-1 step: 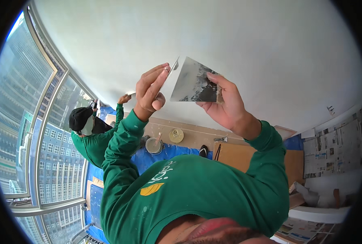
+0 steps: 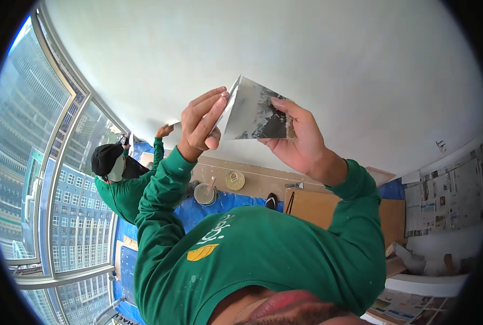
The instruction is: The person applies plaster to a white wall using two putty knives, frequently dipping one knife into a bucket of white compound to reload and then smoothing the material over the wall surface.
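Raised in front of the pale wall (image 2: 361, 65), my left hand (image 2: 201, 122) grips a thin metal blade (image 2: 229, 108), seen nearly edge-on. My right hand (image 2: 298, 143) holds a wider, squarish metal blade (image 2: 255, 111) with its thumb on the grey and black smudged face and fingers beneath. The two blades meet, or nearly meet, near their upper corners.
At left, a co-worker (image 2: 122, 184) in green reaches toward the wall beside tall windows (image 2: 79, 227). Below are a bucket (image 2: 205, 193), a round lid (image 2: 235, 181), blue sheeting (image 2: 198, 211) and boards (image 2: 312, 211). Newspaper sheets (image 2: 442, 200) cover the right side.
The blade in my right hand has moved slightly left, closing most of the gap to the one in my left hand, which has dropped a little.
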`<state>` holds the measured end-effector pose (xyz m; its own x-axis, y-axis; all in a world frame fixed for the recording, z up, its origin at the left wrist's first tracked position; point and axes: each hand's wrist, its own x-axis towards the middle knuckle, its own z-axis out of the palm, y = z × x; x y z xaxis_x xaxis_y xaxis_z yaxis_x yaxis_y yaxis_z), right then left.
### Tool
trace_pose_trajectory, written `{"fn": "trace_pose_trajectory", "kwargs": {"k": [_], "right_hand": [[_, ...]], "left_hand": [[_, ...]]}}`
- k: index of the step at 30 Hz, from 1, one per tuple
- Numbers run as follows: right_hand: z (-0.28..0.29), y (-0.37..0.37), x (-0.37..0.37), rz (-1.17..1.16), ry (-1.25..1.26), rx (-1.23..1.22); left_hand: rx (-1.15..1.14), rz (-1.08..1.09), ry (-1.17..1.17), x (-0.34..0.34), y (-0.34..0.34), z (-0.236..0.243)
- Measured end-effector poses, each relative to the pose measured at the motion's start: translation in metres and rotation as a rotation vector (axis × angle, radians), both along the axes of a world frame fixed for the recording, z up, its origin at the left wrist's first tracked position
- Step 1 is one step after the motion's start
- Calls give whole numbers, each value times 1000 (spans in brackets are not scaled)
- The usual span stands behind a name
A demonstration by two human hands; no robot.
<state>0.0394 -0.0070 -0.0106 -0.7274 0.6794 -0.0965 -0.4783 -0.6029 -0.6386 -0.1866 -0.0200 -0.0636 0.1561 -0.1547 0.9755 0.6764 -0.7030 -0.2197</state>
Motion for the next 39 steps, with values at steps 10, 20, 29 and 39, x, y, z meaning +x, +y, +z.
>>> {"fn": "trace_pose_trajectory", "kwargs": {"k": [10, 20, 29, 39], "right_hand": [[36, 59, -9, -25, -64, 151], [157, 314, -4, -1279, -1064, 2367], [195, 369, -39, -1521, -1532, 2635], [235, 379, -44, -1596, -1485, 2639]], "left_hand": [[-473, 275, 352, -47, 20, -72], [-980, 140, -541, 2, -18, -247], [-1037, 194, -794, 12, -71, -293], [-1124, 141, -793, -5, -68, -291]]}}
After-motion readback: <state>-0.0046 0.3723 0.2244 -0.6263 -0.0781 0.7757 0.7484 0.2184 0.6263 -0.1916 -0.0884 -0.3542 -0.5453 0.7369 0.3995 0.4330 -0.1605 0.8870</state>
